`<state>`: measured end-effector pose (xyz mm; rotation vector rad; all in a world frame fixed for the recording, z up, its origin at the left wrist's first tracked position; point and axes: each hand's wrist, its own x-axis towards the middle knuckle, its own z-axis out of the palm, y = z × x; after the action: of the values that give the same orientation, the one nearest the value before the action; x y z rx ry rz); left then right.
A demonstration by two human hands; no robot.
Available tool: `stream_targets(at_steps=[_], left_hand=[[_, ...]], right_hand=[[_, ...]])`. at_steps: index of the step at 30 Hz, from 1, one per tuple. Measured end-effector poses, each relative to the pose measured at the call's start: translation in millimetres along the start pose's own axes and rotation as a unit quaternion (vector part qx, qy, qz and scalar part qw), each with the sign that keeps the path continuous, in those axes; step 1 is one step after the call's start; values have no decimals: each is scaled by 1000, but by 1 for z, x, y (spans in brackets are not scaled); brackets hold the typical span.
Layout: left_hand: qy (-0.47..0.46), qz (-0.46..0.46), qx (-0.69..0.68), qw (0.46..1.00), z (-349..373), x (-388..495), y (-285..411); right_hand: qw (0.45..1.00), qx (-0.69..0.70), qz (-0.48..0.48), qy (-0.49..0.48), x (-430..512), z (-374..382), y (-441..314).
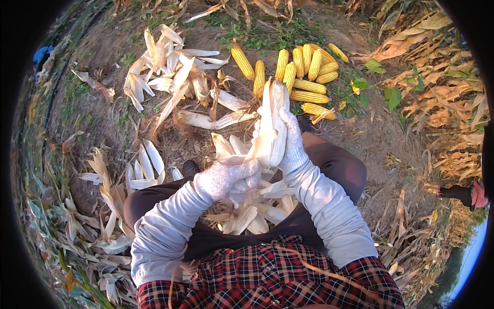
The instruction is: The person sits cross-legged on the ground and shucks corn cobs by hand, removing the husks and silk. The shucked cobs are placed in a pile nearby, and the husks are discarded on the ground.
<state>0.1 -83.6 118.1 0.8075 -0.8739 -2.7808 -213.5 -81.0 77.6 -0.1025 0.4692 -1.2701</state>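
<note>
Both my hands wear pale knitted gloves. My right hand [291, 141] grips an ear of corn in its dry husk [276, 119], which points away from me over my lap. Close to the ear's lower end, my left hand [229, 177] has its fingers closed on a peeled-back piece of husk [264, 145]. Beyond the ear lie several bare yellow corn cobs [308, 85] on the soil, most of them grouped together. Whether kernels show inside the held husk cannot be told.
Stripped husks [243, 218] lie between my legs, with a larger heap [173, 65] at the upper left. Dry corn stalks and leaves [444, 112] stand along the right. A dark hose [58, 77] runs at the left. Part of another person [463, 195] shows at the right edge.
</note>
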Motion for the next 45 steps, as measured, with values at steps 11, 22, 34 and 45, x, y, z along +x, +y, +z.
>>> stream_targets(at_steps=[11, 22, 34, 45], left_hand=[[257, 269, 74, 925, -21, 37, -12], [266, 229, 192, 917, -26, 31, -8], [341, 286, 244, 862, -29, 30, -4], [346, 419, -106, 832, -28, 31, 6]], right_hand=[[988, -80, -25, 129, -2, -8, 23], [989, -112, -32, 86, -6, -11, 35], [986, -135, -48, 88, -3, -8, 35], [965, -55, -101, 236, 11, -25, 26]])
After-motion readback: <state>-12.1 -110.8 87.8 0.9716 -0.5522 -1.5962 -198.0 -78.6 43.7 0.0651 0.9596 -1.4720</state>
